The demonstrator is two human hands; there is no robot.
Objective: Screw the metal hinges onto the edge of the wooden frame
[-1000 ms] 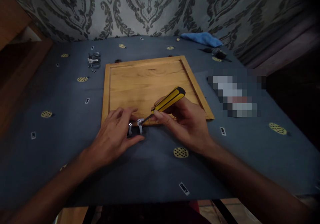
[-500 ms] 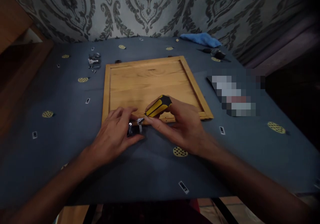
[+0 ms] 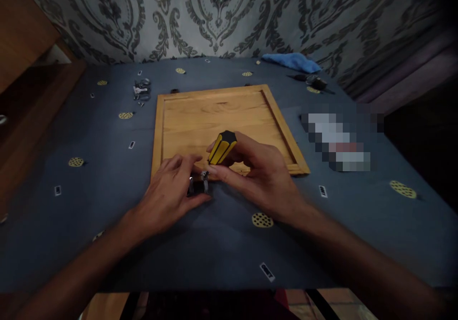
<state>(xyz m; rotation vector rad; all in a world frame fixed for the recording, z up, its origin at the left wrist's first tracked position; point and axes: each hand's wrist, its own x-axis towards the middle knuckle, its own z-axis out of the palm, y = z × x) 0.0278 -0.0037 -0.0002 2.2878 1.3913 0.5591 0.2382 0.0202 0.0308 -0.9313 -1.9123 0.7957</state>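
A framed wooden panel [image 3: 214, 92] lies flat on the dark table. At its near edge my left hand [image 3: 166, 184] grips a small metal fitting [image 3: 205, 183], thumb below it and fingers over the frame. The fitting looks like a latch or bracket with two upright arms; its exact kind is hard to make out. My right hand [image 3: 266, 170] is closed around a screwdriver [image 3: 222, 148] with a yellow and black handle. The handle slants up, and its tip points down at the fitting. Whether the tip sits in a screw is hidden by my fingers.
Several loose metal parts [image 3: 141, 89] lie at the back left. A blue cloth [image 3: 291, 62] and a dark tool [image 3: 315, 81] rest at the back right. To the panel's right is a blurred-out item [image 3: 338, 141]. A brown wooden piece of furniture [image 3: 32, 115] borders the left side.
The screwdriver handle has tilted more upright in my right hand. My left hand keeps its hold on the fitting. The whole view has shifted slightly.
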